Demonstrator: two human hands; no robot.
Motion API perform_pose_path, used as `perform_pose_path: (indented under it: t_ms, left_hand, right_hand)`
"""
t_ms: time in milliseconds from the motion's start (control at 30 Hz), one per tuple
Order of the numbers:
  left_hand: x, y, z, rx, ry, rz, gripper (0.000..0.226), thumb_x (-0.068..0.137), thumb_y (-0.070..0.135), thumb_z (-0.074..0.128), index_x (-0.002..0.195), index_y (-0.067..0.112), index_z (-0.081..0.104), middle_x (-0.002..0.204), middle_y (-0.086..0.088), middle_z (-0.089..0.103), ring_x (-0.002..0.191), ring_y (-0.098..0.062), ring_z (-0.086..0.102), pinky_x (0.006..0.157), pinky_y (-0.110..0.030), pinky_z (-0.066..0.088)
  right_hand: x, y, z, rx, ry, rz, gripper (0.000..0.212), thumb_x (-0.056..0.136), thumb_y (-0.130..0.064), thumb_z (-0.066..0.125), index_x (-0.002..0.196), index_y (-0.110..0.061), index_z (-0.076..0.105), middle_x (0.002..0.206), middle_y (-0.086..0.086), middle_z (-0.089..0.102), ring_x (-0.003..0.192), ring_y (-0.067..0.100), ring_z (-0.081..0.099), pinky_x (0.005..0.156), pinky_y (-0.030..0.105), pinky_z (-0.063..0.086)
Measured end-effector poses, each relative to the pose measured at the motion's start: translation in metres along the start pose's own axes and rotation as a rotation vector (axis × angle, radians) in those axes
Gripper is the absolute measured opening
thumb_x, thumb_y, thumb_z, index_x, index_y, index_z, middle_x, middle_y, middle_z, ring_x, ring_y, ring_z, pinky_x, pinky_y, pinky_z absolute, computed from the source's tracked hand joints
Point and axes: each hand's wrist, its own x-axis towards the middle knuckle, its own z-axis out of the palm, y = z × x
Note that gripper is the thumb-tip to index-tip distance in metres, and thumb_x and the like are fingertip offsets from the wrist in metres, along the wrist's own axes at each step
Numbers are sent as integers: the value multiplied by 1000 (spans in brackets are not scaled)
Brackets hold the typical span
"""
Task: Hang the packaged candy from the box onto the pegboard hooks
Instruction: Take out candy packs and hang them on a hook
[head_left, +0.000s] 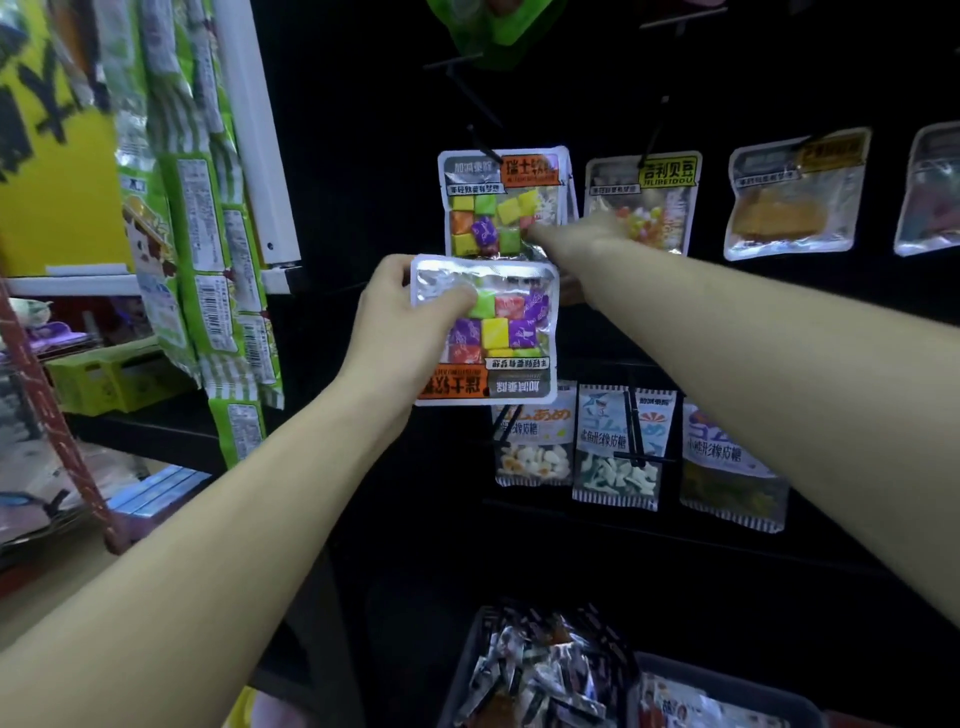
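My left hand (400, 322) grips a clear candy pack (511, 338) of coloured square sweets, held upside down in front of the black pegboard (374, 171). Just above it a matching candy pack (501, 202) hangs on a black hook (480, 143). My right hand (587, 234) reaches to the lower right corner of that hanging pack; its fingers are partly hidden behind the pack. The box (545, 670) with several more packs stands at the bottom of the view.
More candy packs hang to the right (641, 205) (795, 197) and on a lower row (618, 452). Empty hooks (457, 65) stick out above. Green snack bags (208, 218) hang at the left beside a white post (254, 130).
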Motion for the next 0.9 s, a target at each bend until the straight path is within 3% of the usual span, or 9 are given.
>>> perform_pose_path:
  t_ms: [100, 200, 300, 400, 467, 600, 700, 800, 900]
  left_hand:
    - [1, 6, 3, -53, 7, -36, 19, 96, 18, 74, 103, 27, 59, 102, 1, 75, 81, -14, 79, 76, -42, 66]
    - [0, 11, 4, -83, -8, -59, 15, 97, 17, 73, 103, 23, 62, 100, -1, 78, 82, -18, 80, 75, -42, 66]
    - [1, 13, 6, -89, 27, -87, 12, 97, 17, 72, 102, 23, 63, 97, 0, 78, 77, -14, 79, 65, -33, 65]
    - [2, 16, 6, -119, 42, -112, 11, 97, 15, 71, 101, 21, 63, 98, -4, 78, 75, -15, 79, 61, -30, 63]
    - [0, 17, 7, -143, 36, -122, 11, 96, 14, 71, 103, 19, 64, 99, -7, 78, 81, -23, 80, 71, -42, 66]
    - [-3, 18, 6, -158, 39, -119, 12, 94, 11, 72, 103, 15, 64, 96, -5, 77, 73, -16, 78, 57, -30, 59]
    - [-3, 18, -3, -123, 25, -157, 24, 89, 13, 78, 107, 16, 63, 100, -4, 74, 82, -17, 79, 67, -32, 59]
    - [-12, 25, -10, 18, -201, -280, 22, 92, 26, 76, 110, 17, 66, 100, -5, 77, 76, -14, 78, 60, -27, 57]
    - [-28, 31, -6, 93, -524, -410, 27, 98, 43, 67, 117, 24, 67, 104, -3, 81, 92, -19, 79, 78, -31, 58]
  right_hand:
    - [-6, 19, -4, 95, -44, 21, 39, 93, -33, 72, 118, -6, 61, 105, 11, 76, 88, 29, 76, 79, 42, 65]
    - [-27, 26, -24, 223, -104, 49, 45, 102, -43, 57, 129, -7, 58, 110, 12, 74, 96, 27, 75, 78, 39, 64]
    - [-56, 28, -48, 325, -442, 69, 59, 104, -58, 45, 125, -6, 63, 112, 13, 77, 104, 26, 75, 88, 39, 60]
    - [-75, 32, -57, 238, -690, -34, 45, 103, -47, 56, 130, -11, 63, 118, 10, 77, 111, 27, 74, 100, 43, 56]
    - [-84, 34, -54, 221, -700, -76, 32, 101, -28, 65, 130, -15, 64, 119, 6, 77, 111, 26, 74, 98, 42, 58]
    - [-89, 33, -51, 267, -574, -109, 26, 95, -9, 71, 121, -10, 70, 112, 9, 79, 99, 23, 77, 79, 35, 64]
    - [-85, 29, -61, 248, -493, -140, 29, 91, -8, 75, 118, 0, 67, 117, 17, 76, 101, 29, 77, 87, 43, 62]
    - [-83, 24, -72, 130, -536, -141, 40, 87, -7, 78, 123, 4, 62, 111, 15, 77, 102, 30, 76, 84, 39, 63]
    - [-84, 17, -77, 71, -588, -159, 38, 83, -2, 81, 118, 0, 65, 109, 19, 76, 100, 29, 76, 85, 40, 62]
